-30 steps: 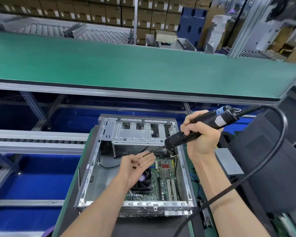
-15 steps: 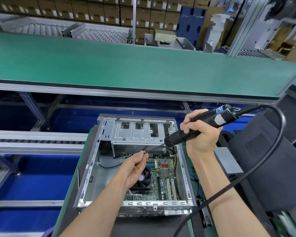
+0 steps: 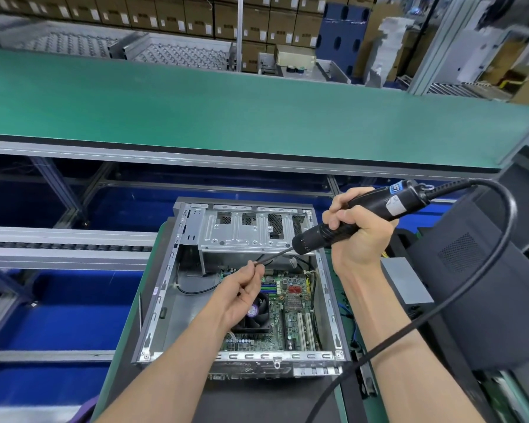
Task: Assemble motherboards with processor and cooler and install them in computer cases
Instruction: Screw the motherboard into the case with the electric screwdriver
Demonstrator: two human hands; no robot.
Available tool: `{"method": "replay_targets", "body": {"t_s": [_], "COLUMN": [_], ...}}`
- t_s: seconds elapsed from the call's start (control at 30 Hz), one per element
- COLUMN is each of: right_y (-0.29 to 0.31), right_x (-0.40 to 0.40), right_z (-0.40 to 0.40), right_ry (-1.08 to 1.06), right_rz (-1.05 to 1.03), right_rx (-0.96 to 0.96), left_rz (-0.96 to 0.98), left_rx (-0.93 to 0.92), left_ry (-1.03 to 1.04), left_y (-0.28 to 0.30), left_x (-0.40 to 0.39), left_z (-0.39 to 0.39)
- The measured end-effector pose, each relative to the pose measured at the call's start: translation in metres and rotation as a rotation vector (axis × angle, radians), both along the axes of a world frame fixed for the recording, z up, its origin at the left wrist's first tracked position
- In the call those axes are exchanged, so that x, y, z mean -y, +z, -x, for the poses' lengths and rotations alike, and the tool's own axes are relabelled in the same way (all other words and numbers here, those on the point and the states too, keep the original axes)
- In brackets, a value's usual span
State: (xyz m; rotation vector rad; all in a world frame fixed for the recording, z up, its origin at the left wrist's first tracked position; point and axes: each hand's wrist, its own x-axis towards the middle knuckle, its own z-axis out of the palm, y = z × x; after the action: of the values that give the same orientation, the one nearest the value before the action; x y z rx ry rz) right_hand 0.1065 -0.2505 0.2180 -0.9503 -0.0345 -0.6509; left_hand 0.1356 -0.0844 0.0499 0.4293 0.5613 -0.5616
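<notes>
We held an electric screwdriver (image 3: 358,221) over the open computer case (image 3: 242,288), fingers at its bit.

Our right hand (image 3: 359,236) gripped the black screwdriver body above the case's far right corner, its cable (image 3: 458,282) looping off to the right of the case. Our left hand (image 3: 242,294) hovered over the case's middle, thumb and forefinger pinching the tip of the bit (image 3: 272,257). Inside the case the motherboard (image 3: 290,312) lay flat, with the cooler fan (image 3: 257,315) partly hidden beneath our left hand. Beyond the case ran a green conveyor belt (image 3: 226,108).
</notes>
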Motion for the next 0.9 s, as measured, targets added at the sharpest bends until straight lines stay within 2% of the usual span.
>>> {"method": "replay_targets", "body": {"t_s": [0.2,0.37,0.47,0.53,0.7,0.77,0.9], "right_y": [0.007,0.007,-0.002,-0.013,-0.047,-0.057,-0.070], "right_x": [0.009,0.015,0.014,0.009,-0.008,-0.010,-0.009], "right_z": [-0.001,-0.004,-0.006,-0.009,-0.014,-0.015,-0.019], "right_ry": [0.000,-0.007,-0.039,-0.072,-0.044,-0.031,-0.045], "right_rz": [-0.054,0.000,0.133,0.226,0.362,0.377,0.404], "right_rx": [-0.048,-0.040,-0.058,-0.099,-0.217,-0.240,-0.271], "left_rz": [0.011,-0.190,-0.404,-0.681,-1.367,-1.496,-1.554], "left_rx": [0.080,0.121,0.092,0.135,0.456,0.550,0.531], "left_ry": [-0.047,-0.124,-0.079,-0.164,-0.480,-0.622,-0.626], "left_y": [0.002,0.002,-0.003,-0.010,-0.020,-0.025,-0.032], "left_x": [-0.001,-0.002,-0.012,-0.020,-0.023,-0.022,-0.019], "left_z": [0.000,0.000,-0.007,-0.011,-0.010,-0.009,-0.012]}}
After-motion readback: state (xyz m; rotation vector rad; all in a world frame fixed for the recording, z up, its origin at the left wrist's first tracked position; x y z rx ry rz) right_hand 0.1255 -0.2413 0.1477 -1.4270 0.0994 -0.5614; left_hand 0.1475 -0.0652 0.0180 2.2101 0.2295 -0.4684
